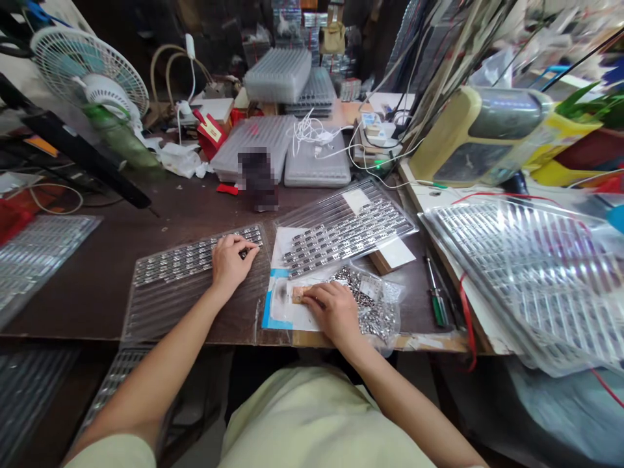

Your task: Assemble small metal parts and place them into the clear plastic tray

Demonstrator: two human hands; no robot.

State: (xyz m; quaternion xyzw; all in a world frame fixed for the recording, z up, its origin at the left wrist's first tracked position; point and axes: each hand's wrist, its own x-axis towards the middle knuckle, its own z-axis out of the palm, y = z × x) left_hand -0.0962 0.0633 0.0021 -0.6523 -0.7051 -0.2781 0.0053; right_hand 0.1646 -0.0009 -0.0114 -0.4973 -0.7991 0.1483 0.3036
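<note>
My left hand [233,260] is over the left clear plastic tray [160,305], its fingers closed on a small dark metal part [244,253]. Rows of such parts fill the far side of that tray. My right hand [334,305] pinches at a small tan block [298,295] on a white sheet edged with blue tape [279,318]; what its fingertips hold is too small to make out. Beside that hand lies a clear bag of small shiny metal pieces [383,312]. A second clear tray [341,237], holding several rows of metal parts, rests behind the sheet.
A green-handled screwdriver [437,305] lies right of the bag. Stacked clear trays [531,273] cover the right side. Farther back are more trays [316,162] with a white cable, a yellowish machine [468,143] and a fan [92,71]. The table's front edge runs close to my body.
</note>
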